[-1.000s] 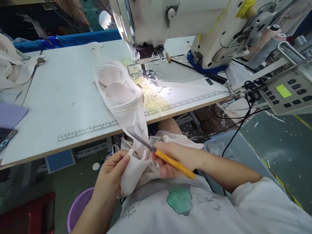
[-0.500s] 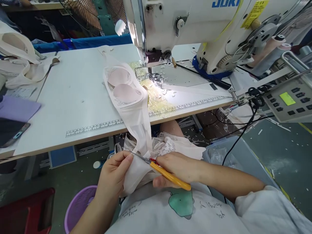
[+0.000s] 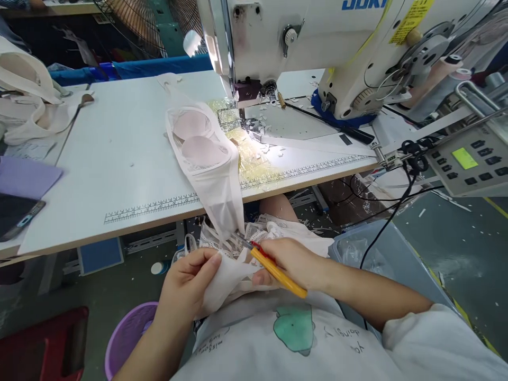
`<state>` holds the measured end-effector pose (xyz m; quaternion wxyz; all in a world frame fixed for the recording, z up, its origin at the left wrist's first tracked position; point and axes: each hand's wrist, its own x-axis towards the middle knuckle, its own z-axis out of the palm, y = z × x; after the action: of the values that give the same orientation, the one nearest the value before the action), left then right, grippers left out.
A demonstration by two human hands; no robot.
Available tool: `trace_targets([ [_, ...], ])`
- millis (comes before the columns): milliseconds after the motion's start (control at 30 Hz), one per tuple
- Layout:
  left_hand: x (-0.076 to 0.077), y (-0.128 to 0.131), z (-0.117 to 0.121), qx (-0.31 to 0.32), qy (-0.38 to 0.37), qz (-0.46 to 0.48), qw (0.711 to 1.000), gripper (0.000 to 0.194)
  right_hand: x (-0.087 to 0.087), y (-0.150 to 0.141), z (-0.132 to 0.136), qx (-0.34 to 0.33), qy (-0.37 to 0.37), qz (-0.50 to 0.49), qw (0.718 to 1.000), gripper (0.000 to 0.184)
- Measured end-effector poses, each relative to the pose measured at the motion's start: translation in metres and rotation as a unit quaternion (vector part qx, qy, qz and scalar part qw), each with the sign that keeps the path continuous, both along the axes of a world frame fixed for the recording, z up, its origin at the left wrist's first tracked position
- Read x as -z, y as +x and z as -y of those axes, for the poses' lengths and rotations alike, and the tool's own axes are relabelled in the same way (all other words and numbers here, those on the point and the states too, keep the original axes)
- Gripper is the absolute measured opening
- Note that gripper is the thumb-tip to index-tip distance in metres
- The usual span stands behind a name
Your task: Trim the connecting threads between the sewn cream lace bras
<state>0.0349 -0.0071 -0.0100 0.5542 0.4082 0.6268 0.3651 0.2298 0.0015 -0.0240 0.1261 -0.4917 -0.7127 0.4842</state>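
Between my left thumb and fingers is the edge of white fabric; my left hand is closed on it above my lap. My right hand grips scissors with a yellow-orange handle and a bit of red near the pivot. Their blades point up and left, against the lower end of a pale bra. The bra lies across the table edge, its pinkish cups up on the tabletop and its band hanging down toward my hands. Lace and more white fabric are bunched on my lap.
A sewing machine stands at the back, fabric scraps around its needle. A ruler strip runs along the table's front edge. More bras and a phone lie left. Below are a purple basket and a grey-blue bin.
The scissors have moved up slightly, their blades going from beside my left fingertips to the bra's hanging end. The band above my hands has shifted. My left hand keeps its pinch on the fabric.
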Motion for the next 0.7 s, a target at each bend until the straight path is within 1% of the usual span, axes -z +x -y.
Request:
trace_targets([
  [33,0.000,0.000,0.000,0.025,0.019,-0.020,0.999,0.021,-0.003,0.002,-0.002,0.021,0.021,-0.003,1.000,0.042],
  [100,0.000,0.000,-0.001,0.092,0.070,-0.062,0.991,0.017,-0.007,0.004,-0.006,0.058,0.081,-0.047,0.994,0.047],
  [133,0.000,0.001,-0.003,0.128,0.098,-0.080,0.984,0.015,-0.008,0.004,-0.007,0.067,0.106,-0.082,0.989,0.046],
  [200,0.001,0.005,-0.006,0.191,0.147,-0.102,0.965,0.015,-0.008,0.003,-0.008,0.070,0.130,-0.140,0.979,0.038],
  [267,0.001,0.010,-0.009,0.230,0.181,-0.119,0.949,0.016,-0.006,0.000,-0.008,0.058,0.114,-0.167,0.978,0.030],
  [400,0.002,0.016,-0.013,0.280,0.223,-0.164,0.919,0.018,-0.004,0.000,-0.007,0.044,0.060,-0.171,0.982,0.027],
  [500,0.006,0.006,-0.018,0.357,0.259,-0.201,0.875,0.018,-0.010,0.014,-0.006,0.049,0.072,-0.167,0.982,0.021],
  [567,0.009,-0.006,-0.023,0.376,0.283,-0.253,0.845,0.020,-0.017,0.029,-0.003,0.079,0.093,-0.151,0.981,0.017],
  [633,0.011,-0.019,-0.029,0.366,0.295,-0.314,0.825,0.024,-0.022,0.047,0.000,0.127,0.106,-0.115,0.979,0.014],
  [700,0.011,-0.028,-0.033,0.359,0.301,-0.352,0.810,0.026,-0.025,0.065,0.004,0.167,0.111,-0.066,0.977,0.012],
])
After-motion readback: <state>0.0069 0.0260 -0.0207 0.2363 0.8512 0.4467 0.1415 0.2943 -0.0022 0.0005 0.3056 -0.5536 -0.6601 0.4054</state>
